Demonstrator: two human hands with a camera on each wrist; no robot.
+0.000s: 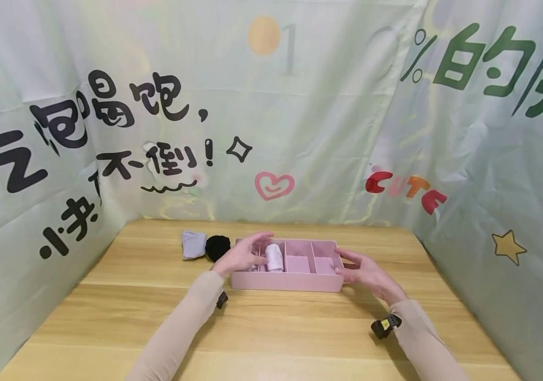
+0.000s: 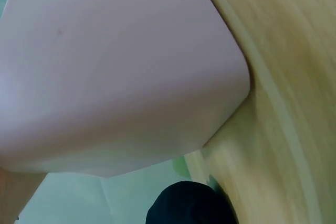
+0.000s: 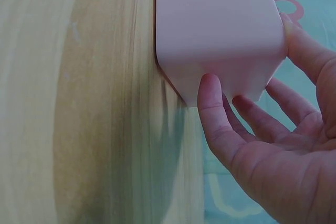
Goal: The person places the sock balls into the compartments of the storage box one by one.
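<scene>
A pink divided box (image 1: 286,282) stands on the wooden table, with a white roll of cloth (image 1: 275,259) upright in one of its left compartments. My left hand (image 1: 245,255) reaches over the box's left end, its fingers stretched out above the roll and its thumb close beside it. Part of something whitish shows in the leftmost compartment, mostly hidden by that hand. At the box's right end my right hand (image 1: 368,274) holds the box, its thumb (image 3: 304,45) over the rim and its fingers against the end wall. The left wrist view shows mainly the box's front wall.
A black bundle (image 1: 217,247) and a folded light grey cloth (image 1: 194,245) lie left of the box. The two right compartments (image 1: 300,263) hold nothing visible. Printed curtains (image 1: 319,159) hang around the back and sides of the table (image 1: 271,333).
</scene>
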